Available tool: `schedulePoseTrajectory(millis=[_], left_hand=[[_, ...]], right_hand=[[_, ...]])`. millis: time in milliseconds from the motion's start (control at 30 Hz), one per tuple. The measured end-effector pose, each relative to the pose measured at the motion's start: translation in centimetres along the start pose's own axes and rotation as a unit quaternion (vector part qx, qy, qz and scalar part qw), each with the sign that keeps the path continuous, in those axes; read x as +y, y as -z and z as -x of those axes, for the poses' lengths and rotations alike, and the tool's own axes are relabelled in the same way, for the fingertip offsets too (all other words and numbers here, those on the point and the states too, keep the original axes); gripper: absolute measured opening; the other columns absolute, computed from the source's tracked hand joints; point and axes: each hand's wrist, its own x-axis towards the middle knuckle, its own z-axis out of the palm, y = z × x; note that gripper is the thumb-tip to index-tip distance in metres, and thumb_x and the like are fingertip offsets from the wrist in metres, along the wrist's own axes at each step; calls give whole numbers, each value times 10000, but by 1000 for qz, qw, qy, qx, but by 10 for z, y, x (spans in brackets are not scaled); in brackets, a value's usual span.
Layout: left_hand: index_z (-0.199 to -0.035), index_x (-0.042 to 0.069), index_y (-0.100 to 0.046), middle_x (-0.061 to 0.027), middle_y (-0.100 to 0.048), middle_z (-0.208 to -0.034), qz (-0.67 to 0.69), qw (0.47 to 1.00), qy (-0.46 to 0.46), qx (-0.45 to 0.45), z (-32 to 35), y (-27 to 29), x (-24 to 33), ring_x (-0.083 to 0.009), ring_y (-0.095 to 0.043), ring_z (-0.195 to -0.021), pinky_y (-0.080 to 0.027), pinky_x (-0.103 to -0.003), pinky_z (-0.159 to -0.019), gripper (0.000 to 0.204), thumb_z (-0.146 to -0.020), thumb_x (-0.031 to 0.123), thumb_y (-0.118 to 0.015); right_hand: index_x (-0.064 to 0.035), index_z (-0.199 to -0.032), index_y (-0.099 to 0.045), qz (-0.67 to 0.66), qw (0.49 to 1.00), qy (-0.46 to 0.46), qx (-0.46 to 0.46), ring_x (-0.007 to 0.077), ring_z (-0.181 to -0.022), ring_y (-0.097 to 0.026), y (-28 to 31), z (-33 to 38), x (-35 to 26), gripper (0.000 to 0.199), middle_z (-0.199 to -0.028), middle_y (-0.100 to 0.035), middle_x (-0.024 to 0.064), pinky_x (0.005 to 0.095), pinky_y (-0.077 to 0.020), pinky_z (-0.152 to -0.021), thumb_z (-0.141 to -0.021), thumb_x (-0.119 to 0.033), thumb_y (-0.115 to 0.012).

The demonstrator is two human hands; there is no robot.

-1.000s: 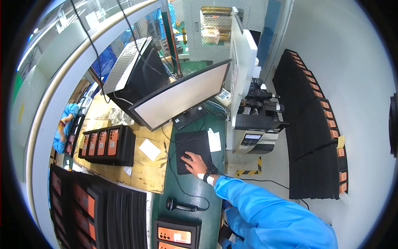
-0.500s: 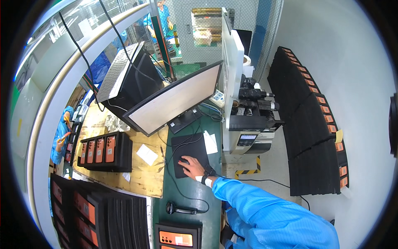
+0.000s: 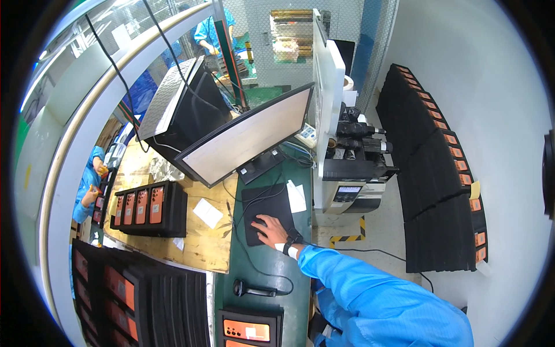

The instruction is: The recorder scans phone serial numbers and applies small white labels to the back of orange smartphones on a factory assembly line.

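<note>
My right hand (image 3: 272, 230) reaches out from a blue sleeve, with a dark band at the wrist. It lies cupped over a dark computer mouse on a black mouse pad (image 3: 269, 203), and the mouse is almost wholly hidden under my fingers. The pad lies on a green bench top (image 3: 254, 272) just in front of a tilted flat monitor (image 3: 248, 139). A black hand-held scanner (image 3: 253, 288) with a coiled cable lies nearer to me, below the hand. My left hand is out of view.
A black tray of orange-faced parts (image 3: 147, 208) sits on the wooden bench at the left, with white slips (image 3: 207, 213) beside it. A grey machine (image 3: 352, 173) stands to the right. Stacked black trays (image 3: 439, 173) line the right wall. Another person (image 3: 89, 185) works at far left.
My head has shifted, so the bench and monitor sit a little differently in the picture. My right hand has stayed on the mouse over the black pad.
</note>
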Motion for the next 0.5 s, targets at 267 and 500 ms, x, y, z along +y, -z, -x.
schedulePoseTrajectory(millis=[267, 500], left_hand=[[-1425, 15, -496, -227, -686, -1188, -215, 943, -248, 62, 43, 26, -55, -386, -672, -1064, -539, -405, -946, 516, -1020, 330, -546], [-1202, -72, -661, -312, -674, -1136, 176, 935, 307, -6, 36, 29, -45, -496, -638, -1011, -500, -517, -882, 708, -998, 580, -477]], right_hand=[[-88, -1252, -624, -13, 997, -35, 61, 362, -1271, -508, 15, 9, -29, 474, -1346, -560, 157, 493, -372, -1066, -787, -154, -689], [-37, -1253, -587, -124, 987, -96, -21, 363, -1209, -550, 56, 110, -72, 371, -1317, -553, 168, 424, -428, -1037, -886, -46, -637]])
